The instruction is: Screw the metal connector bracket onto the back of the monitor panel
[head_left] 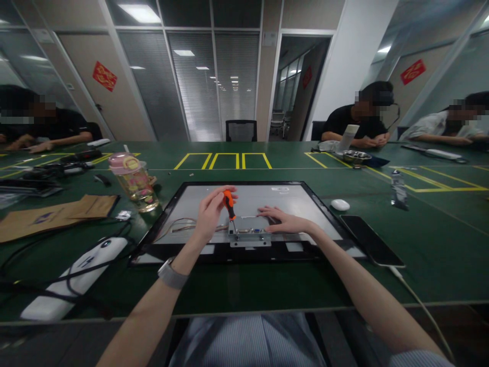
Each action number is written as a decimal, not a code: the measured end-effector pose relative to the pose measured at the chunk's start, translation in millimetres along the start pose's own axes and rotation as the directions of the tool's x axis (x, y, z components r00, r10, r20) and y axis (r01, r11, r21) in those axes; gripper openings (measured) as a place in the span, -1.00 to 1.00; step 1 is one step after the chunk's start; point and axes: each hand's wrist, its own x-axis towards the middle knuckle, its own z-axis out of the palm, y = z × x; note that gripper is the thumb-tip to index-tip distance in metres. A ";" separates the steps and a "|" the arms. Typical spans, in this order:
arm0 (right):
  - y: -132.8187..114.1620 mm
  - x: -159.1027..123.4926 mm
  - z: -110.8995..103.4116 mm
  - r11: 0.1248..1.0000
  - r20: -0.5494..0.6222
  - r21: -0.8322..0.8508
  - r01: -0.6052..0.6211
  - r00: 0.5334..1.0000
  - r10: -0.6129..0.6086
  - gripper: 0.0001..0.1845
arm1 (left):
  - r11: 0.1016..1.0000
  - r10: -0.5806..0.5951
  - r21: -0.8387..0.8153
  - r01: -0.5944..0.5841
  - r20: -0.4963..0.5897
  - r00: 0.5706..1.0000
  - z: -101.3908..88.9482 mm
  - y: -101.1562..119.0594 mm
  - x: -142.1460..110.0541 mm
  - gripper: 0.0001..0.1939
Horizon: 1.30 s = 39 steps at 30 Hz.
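Note:
A flat display panel (313, 209) with a black frame and grey back lies on the green table before me. Near its front edge is a metal bracket box (250, 242) with ports along its side. My left hand (210, 211) grips an orange and black screwdriver (229, 204), tilted, its tip down at the left end of the box. Thin wires (183, 224) run to the box from the left. My right hand (286, 222) rests with fingers stretched over the right side of the box and panel.
Right of the panel lie a phone (370, 239) on a white cable and a white earbud case (340, 205). On the left are a pink-lidded cup (135, 181), a brown paper bag (53, 219) and a white device (76, 280) under black cables. Several people sit across the table.

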 end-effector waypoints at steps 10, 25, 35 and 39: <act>0.0 -0.4 -0.1 1.000 -0.008 0.000 0.010 1.000 -0.010 -0.21 | 0.993 0.059 0.101 -0.056 -0.024 0.998 -3.1 -3.7 -0.5 -0.77; -1.9 -0.1 -0.2 1.000 0.003 0.002 -0.002 1.000 0.002 -0.20 | 0.918 0.231 0.335 -0.211 -0.023 0.973 1.7 2.3 -2.4 -0.83; -3.4 -1.0 -0.3 1.000 -0.001 0.000 -0.007 1.000 0.007 -0.20 | 0.946 0.229 0.241 -0.217 -0.023 0.973 1.1 2.2 -2.2 -0.87; -0.6 -0.5 -0.1 1.000 -0.003 -0.002 -0.001 1.000 0.001 -0.20 | 0.957 0.179 0.238 -0.164 -0.042 0.983 -1.0 2.6 -0.4 -0.84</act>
